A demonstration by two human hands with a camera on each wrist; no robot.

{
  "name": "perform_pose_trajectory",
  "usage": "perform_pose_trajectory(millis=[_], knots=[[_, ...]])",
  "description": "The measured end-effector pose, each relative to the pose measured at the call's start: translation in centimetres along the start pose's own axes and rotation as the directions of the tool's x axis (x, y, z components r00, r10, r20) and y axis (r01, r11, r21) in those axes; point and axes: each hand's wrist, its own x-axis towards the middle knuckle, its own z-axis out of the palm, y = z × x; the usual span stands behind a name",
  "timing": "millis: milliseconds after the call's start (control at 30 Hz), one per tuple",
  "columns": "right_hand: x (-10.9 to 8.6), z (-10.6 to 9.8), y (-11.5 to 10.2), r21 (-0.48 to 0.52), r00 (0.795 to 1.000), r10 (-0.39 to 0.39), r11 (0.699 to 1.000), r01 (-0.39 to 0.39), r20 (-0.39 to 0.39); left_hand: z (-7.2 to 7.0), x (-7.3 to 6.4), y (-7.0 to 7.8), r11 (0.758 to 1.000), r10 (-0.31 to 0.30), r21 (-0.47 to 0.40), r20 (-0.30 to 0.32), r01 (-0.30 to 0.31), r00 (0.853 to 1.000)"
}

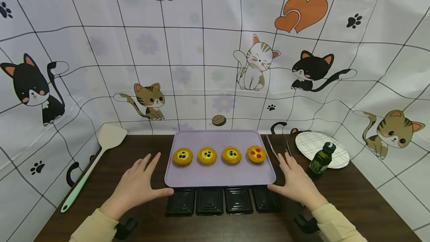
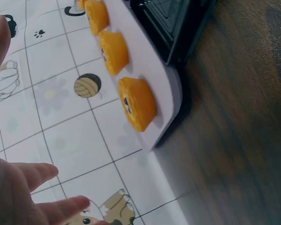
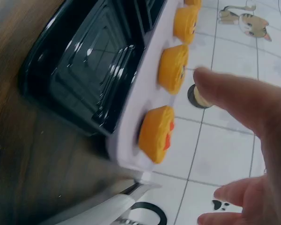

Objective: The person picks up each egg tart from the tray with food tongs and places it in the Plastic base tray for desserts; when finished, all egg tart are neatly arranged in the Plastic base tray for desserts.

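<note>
A pale purple tray [image 1: 220, 176] lies on the dark wooden table with a row of several egg tarts. Three, including the leftmost tart [image 1: 182, 156], carry dark blue dots; the rightmost tart [image 1: 256, 154] has red ones. My left hand [image 1: 136, 182] hovers by the tray's left side, fingers spread, thumb toward the front corner. At the right side my right hand [image 1: 297, 182] is held the same way, holding nothing. In the right wrist view, a black plastic box [image 3: 91, 65] sits against the tray's near edge, one of several in a row.
A spatula [image 1: 82, 178] with a pale green handle lies at far left. On the right are a whisk [image 1: 286, 144], a dark green bottle [image 1: 322, 160] and a white checked plate [image 1: 309, 143]. A cat-patterned tiled sheet [image 1: 184, 47] stands behind the table [image 1: 208, 230].
</note>
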Motion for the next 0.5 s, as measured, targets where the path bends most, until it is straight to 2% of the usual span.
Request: perform_pose_trajectory(millis=[167,267,367,500], knots=[[0.4,0.3,1.0,0.031,0.999,0.045,0.998,-0.045,0.015,0.9,0.5,-0.5,0.999,0.021,-0.027,-0.02,-0.021,1.0],[0.8,0.4,1.5,0.032,0.998,0.067,0.997,-0.067,0.014,1.4,0.8,-0.7,0.998,0.011,-0.058,-0.006,-0.011,1.0],[1.2,0.6,1.8,0.04,0.993,0.111,0.993,-0.112,0.026,1.8,1.1,-1.1,0.992,0.007,-0.129,0.024,-0.004,1.0],[1.5,1.0,2.2,0.052,0.985,0.168,0.984,-0.17,0.05,2.6,1.9,-1.7,0.963,-0.005,-0.268,0.08,0.026,0.997]])
